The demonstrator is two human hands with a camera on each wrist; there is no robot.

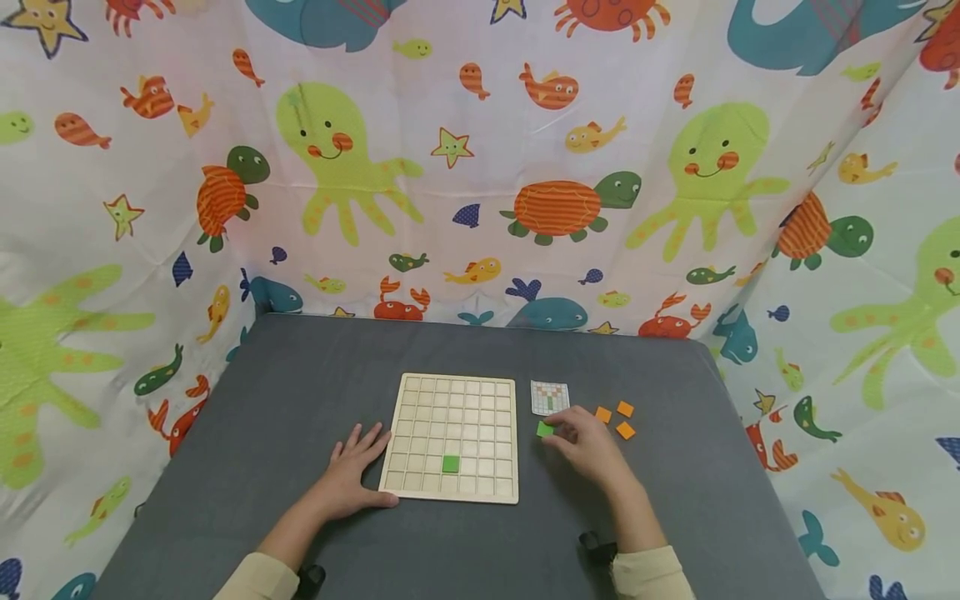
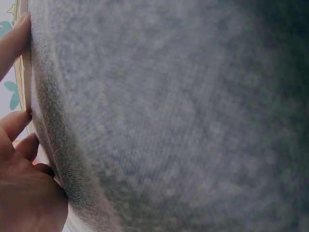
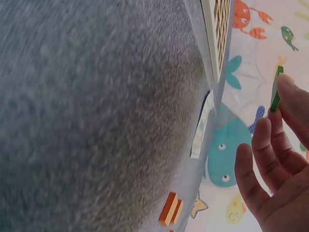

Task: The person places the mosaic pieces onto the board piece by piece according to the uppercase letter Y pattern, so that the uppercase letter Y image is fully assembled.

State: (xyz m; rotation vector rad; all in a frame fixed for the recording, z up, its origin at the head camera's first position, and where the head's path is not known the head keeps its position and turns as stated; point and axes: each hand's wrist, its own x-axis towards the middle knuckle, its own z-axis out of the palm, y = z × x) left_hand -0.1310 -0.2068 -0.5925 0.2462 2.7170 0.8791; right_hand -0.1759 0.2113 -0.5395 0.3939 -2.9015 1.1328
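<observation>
A square wooden grid board [image 1: 420, 417] lies on the grey table, with one green square tile [image 1: 450, 464] in a cell of its lower middle. My left hand [image 1: 348, 479] rests at the board's left edge, fingers spread and thumb at the lower left corner. To the right of the board, my right hand [image 1: 588, 446] pinches a second green tile [image 3: 276, 89] between thumb and fingertips. In the right wrist view that tile is seen edge-on, held up off the table. A small printed grid card [image 1: 550, 392] lies just beyond the right hand.
Several orange square tiles [image 1: 625, 430] lie loose to the right of the card. The grey table [image 1: 330, 358] reaches back to a hanging cloth [image 1: 480, 225] printed with sea animals, which also runs along both sides.
</observation>
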